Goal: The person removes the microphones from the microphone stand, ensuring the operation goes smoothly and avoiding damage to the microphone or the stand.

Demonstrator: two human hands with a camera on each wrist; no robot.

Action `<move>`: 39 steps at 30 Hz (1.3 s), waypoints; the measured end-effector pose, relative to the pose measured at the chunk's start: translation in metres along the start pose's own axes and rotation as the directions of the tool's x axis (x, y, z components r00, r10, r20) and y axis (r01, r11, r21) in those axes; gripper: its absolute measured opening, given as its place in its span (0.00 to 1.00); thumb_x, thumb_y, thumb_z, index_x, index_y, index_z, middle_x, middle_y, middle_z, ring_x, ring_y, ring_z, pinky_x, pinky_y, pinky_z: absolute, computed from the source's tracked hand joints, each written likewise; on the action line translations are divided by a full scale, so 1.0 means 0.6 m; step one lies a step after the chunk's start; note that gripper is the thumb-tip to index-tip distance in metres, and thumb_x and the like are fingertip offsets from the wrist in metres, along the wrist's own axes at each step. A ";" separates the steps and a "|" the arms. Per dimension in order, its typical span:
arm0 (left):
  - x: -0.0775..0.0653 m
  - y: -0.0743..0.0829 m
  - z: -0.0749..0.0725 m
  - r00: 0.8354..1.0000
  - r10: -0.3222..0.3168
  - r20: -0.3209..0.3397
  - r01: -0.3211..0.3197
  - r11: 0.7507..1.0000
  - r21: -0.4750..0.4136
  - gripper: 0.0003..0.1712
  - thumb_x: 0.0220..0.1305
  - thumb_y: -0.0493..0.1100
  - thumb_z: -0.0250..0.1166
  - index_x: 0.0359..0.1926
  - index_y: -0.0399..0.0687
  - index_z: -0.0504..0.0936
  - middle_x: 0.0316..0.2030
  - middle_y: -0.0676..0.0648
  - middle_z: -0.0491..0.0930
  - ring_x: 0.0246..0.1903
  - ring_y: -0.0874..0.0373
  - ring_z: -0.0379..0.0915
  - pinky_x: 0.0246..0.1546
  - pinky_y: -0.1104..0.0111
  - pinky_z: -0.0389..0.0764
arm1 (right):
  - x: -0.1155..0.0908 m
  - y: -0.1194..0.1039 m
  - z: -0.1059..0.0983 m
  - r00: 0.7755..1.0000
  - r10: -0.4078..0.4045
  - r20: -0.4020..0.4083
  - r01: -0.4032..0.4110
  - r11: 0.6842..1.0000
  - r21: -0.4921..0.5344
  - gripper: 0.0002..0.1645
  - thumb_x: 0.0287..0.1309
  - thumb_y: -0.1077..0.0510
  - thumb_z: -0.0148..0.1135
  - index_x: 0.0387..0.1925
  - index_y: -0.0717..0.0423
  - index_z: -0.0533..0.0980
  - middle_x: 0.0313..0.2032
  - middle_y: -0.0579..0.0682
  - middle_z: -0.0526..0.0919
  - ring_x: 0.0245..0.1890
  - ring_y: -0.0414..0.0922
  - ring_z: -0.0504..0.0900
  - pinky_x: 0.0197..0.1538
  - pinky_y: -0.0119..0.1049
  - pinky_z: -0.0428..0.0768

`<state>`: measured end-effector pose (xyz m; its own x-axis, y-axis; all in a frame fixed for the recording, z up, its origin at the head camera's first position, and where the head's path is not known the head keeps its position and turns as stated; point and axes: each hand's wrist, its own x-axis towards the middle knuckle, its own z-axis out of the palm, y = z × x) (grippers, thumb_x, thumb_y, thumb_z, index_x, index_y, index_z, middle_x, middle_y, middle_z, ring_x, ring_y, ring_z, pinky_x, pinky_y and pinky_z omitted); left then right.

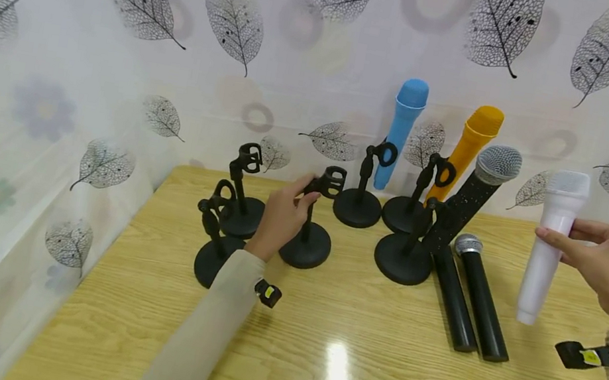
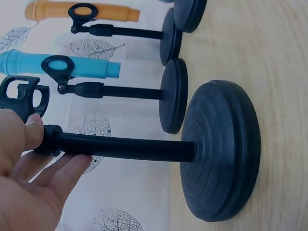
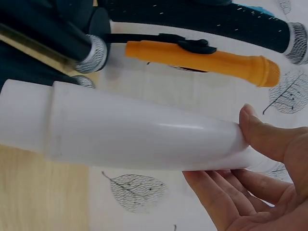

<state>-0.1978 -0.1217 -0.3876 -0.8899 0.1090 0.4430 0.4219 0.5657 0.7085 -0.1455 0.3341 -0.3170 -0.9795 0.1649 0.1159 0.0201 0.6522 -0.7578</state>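
Note:
My left hand (image 1: 284, 219) pinches the top of a black desktop microphone stand (image 1: 305, 244), just under its clip (image 2: 24, 98); the round base (image 2: 221, 151) is low at the table. On the right, my right hand (image 1: 607, 257) holds a white microphone (image 1: 550, 248) near its head, thumb on one side and fingers on the other. The microphone is upright with a slight tilt, its narrow tail (image 3: 24, 113) pointing down. In the right wrist view its head is hidden by the hand.
Blue (image 1: 401, 132), orange (image 1: 469, 147) and speckled black (image 1: 472, 198) microphones sit in stands. Two black microphones (image 1: 482, 300) lie on the wooden table (image 1: 276, 360). Two more stands (image 1: 242, 216) with bare clips are left of my left hand. Behind hangs a leaf-patterned cloth (image 1: 322, 85).

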 end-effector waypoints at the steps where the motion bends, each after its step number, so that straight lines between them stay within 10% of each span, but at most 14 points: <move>1: 0.003 -0.001 0.001 1.000 0.001 -0.001 -0.001 1.000 0.002 0.26 0.75 0.43 0.60 0.70 0.42 0.72 0.64 0.40 0.76 0.54 0.47 0.81 0.48 0.57 0.83 | 0.002 0.004 0.002 1.000 0.015 0.014 -0.015 1.000 0.005 0.46 0.64 0.44 0.69 0.61 0.82 0.68 0.36 0.34 0.77 0.29 0.21 0.74 0.31 0.23 0.80; 7: 0.016 -0.007 0.002 1.000 -0.005 0.009 0.005 0.999 -0.033 0.26 0.75 0.41 0.60 0.70 0.42 0.72 0.66 0.41 0.74 0.58 0.49 0.78 0.52 0.59 0.81 | 0.009 0.032 0.012 0.995 0.058 0.083 -0.063 0.996 0.057 0.47 0.63 0.46 0.70 0.62 0.84 0.66 0.30 0.21 0.74 0.29 0.23 0.77 0.32 0.25 0.81; 19: 0.038 -0.013 0.005 1.000 -0.030 0.000 0.030 0.998 -0.046 0.25 0.76 0.39 0.59 0.71 0.42 0.72 0.65 0.41 0.75 0.57 0.50 0.79 0.53 0.59 0.81 | 0.012 0.085 0.034 0.978 0.092 0.186 -0.099 0.995 0.028 0.45 0.64 0.48 0.70 0.59 0.87 0.65 0.40 0.52 0.83 0.29 0.31 0.81 0.34 0.33 0.84; 25: 0.046 -0.017 0.009 0.999 -0.035 -0.022 0.034 0.999 -0.036 0.25 0.76 0.42 0.58 0.71 0.43 0.72 0.64 0.41 0.76 0.58 0.51 0.79 0.54 0.60 0.80 | 0.007 0.107 0.047 0.970 0.095 0.226 -0.095 0.995 -0.009 0.46 0.67 0.48 0.68 0.61 0.89 0.62 0.54 0.80 0.72 0.29 0.32 0.80 0.34 0.35 0.85; 39: 0.056 -0.021 0.013 0.995 -0.080 -0.065 0.082 0.996 0.022 0.25 0.77 0.44 0.57 0.72 0.46 0.71 0.64 0.41 0.76 0.45 0.48 0.85 0.48 0.57 0.80 | 0.012 0.135 0.075 0.929 0.160 0.334 -0.148 0.987 -0.062 0.45 0.69 0.47 0.64 0.60 0.89 0.63 0.54 0.81 0.72 0.34 0.46 0.84 0.37 0.41 0.86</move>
<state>-0.2343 -0.1189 -0.3860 -0.9077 0.0095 0.4195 0.3436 0.5908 0.7300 -0.1599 0.3547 -0.4063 -0.9735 0.0103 -0.2285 0.1772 0.6655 -0.7250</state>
